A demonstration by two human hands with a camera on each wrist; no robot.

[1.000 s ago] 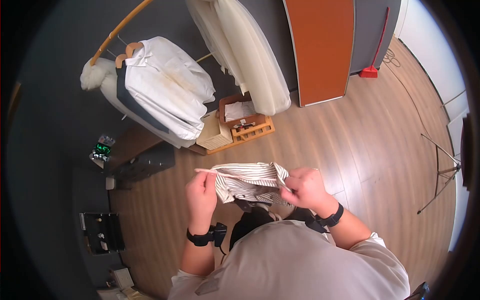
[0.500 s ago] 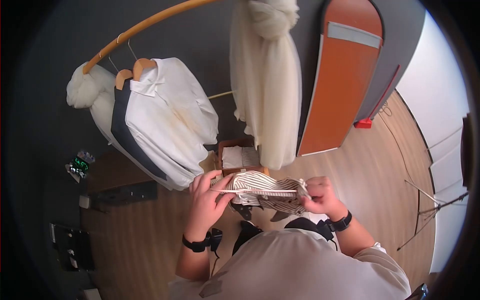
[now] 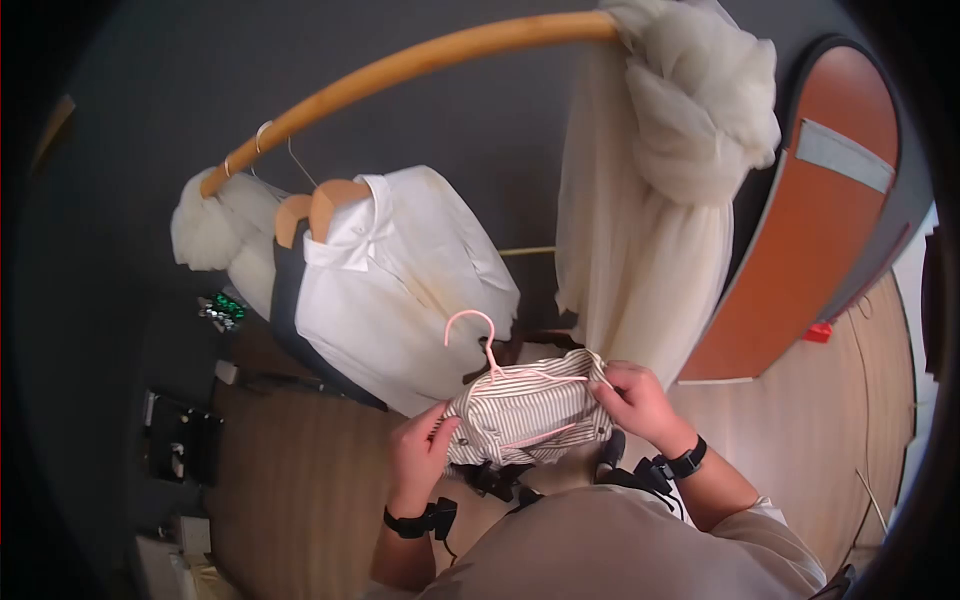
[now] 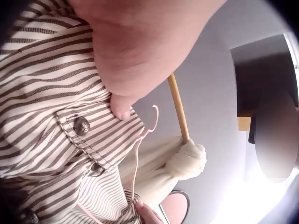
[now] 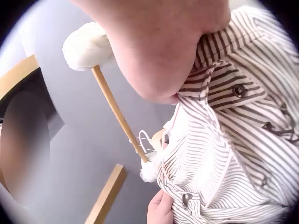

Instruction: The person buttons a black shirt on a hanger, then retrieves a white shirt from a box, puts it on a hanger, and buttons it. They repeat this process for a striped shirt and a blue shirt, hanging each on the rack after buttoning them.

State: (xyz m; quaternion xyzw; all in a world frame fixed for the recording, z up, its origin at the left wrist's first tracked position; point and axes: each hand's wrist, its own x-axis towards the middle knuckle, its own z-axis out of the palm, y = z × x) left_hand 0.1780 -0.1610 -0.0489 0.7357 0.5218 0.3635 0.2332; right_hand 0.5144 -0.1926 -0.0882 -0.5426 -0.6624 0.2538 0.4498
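Note:
Both hands hold a brown-and-white striped shirt [image 3: 540, 412] in front of the body. Inside its opening sits a thin pink hanger [image 3: 491, 350], its hook standing up above the cloth. My left hand [image 3: 418, 462] pinches the shirt's left side, thumb on the fabric. At the right side, my right hand [image 3: 642, 405] grips the cloth close to the hanger's end. Dark buttons [image 4: 81, 126] show on the shirt front in the left wrist view. In the right wrist view, the striped cloth [image 5: 243, 70] hangs in folds beneath the hand.
Ahead, a curved wooden rail [image 3: 420, 72] carries a white shirt [image 3: 400, 285] and a dark garment [image 3: 288, 290] on wooden hangers. Cream tulle [image 3: 650, 250] is knotted at the rail's right end. An orange board [image 3: 800, 230] leans at the wall on the right.
The rail and hanging clothes appear closer as the view has shifted. The hanger's hook now points up in sight. My left hand has moved from the hanger's end to the striped shirt's side.

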